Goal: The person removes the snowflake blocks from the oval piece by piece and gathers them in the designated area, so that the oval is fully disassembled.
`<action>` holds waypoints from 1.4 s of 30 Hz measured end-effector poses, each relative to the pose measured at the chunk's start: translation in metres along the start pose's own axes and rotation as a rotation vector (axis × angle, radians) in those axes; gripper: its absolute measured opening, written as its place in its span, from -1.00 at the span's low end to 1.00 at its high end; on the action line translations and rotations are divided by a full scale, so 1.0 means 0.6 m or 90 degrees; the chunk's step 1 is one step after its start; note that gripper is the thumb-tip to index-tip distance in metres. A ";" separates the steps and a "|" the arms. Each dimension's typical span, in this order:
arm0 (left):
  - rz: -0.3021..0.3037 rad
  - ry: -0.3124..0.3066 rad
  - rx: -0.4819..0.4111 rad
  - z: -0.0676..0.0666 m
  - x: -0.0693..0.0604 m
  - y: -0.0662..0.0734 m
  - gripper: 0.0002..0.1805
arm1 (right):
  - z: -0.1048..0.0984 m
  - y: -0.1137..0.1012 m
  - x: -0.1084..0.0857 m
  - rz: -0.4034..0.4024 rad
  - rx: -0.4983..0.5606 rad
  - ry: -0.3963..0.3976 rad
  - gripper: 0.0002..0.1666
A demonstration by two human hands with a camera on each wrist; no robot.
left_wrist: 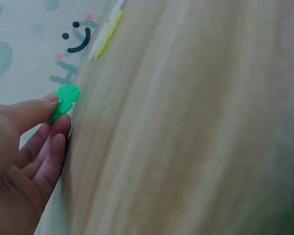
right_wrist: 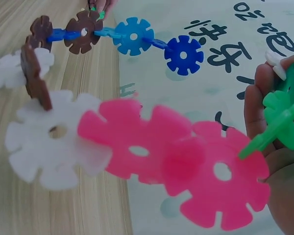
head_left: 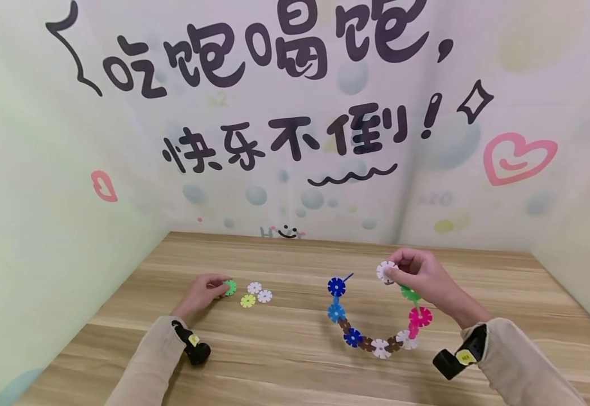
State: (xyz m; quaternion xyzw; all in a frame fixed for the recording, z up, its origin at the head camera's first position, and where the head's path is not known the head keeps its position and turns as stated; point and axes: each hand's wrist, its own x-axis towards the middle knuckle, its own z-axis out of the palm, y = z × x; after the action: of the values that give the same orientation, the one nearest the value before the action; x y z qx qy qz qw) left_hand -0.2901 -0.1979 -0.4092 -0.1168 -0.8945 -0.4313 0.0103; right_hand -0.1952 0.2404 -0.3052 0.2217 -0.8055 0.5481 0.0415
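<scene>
My right hand (head_left: 424, 282) pinches a white notched disc (head_left: 387, 272) at one end of a chain of interlocked plastic snowflake discs. From it hang green discs (right_wrist: 284, 117), pink discs (right_wrist: 220, 171), then white, brown and blue ones. The chain curves in a U, and its other end has a dark blue disc (head_left: 337, 287) with another disc edge-on beside it. To the left, my left hand (head_left: 203, 293) pinches a green disc (left_wrist: 64, 100) between thumb and fingers, just above the table. Parts of the green discs are hidden behind my right hand.
Beside my left hand, a yellow disc (head_left: 247, 300) and several white discs (head_left: 264, 296) lie loose on the wooden table (head_left: 254, 361). A printed cloth backdrop (head_left: 285, 208) stands along the table's back edge. Pale walls flank both sides.
</scene>
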 end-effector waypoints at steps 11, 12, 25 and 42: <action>0.023 -0.007 0.055 0.011 0.003 0.003 -0.73 | 0.003 0.000 0.002 -0.010 0.005 -0.010 -0.89; 0.022 -0.007 0.054 0.012 0.003 0.004 -0.73 | 0.003 -0.001 0.002 -0.010 0.004 -0.011 -0.89; 0.011 -0.014 0.052 0.015 0.000 0.014 -0.68 | 0.005 -0.008 0.001 -0.021 0.017 -0.017 -0.85; 0.182 -0.008 -0.093 0.041 0.007 0.150 -0.72 | 0.019 -0.009 0.009 -0.041 0.014 -0.043 -0.88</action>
State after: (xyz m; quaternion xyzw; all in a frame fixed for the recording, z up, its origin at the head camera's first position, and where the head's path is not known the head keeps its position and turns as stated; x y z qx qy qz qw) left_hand -0.2723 -0.1240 -0.3546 -0.2459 -0.8352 -0.4887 0.0571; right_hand -0.1960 0.2269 -0.3030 0.2661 -0.7927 0.5477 0.0292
